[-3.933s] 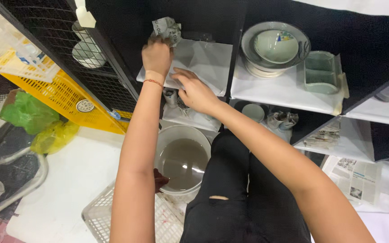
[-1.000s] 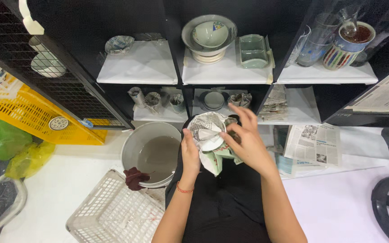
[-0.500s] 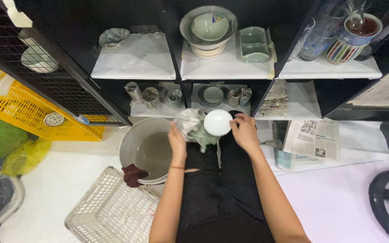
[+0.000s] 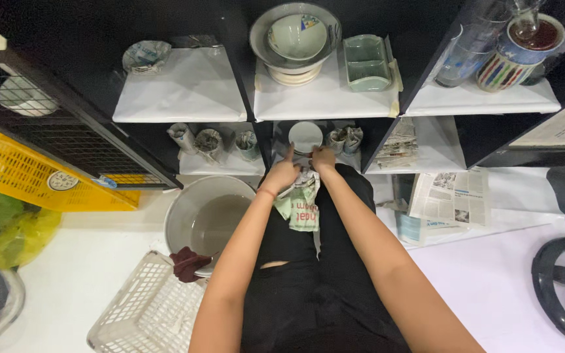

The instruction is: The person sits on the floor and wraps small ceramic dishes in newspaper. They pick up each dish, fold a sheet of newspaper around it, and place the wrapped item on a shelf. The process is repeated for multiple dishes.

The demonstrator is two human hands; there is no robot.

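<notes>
A small white plate stands in the lower middle shelf compartment, between paper-wrapped cups. My left hand is just below it, thumb up, gripping a crumpled sheet of newspaper that hangs over my lap. My right hand sits close under the plate's edge with its fingers curled, against the top of the same paper. Whether it grips anything is unclear.
The upper shelves hold stacked bowls, a green divided dish, a wrapped item and a striped mug. A grey basin of water with a dark red rag, a white basket and loose newspapers lie around me.
The white plate went from my right hand onto the lower shelf. Both hands dropped toward the shelf edge, and the newspaper now hangs from my left hand.
</notes>
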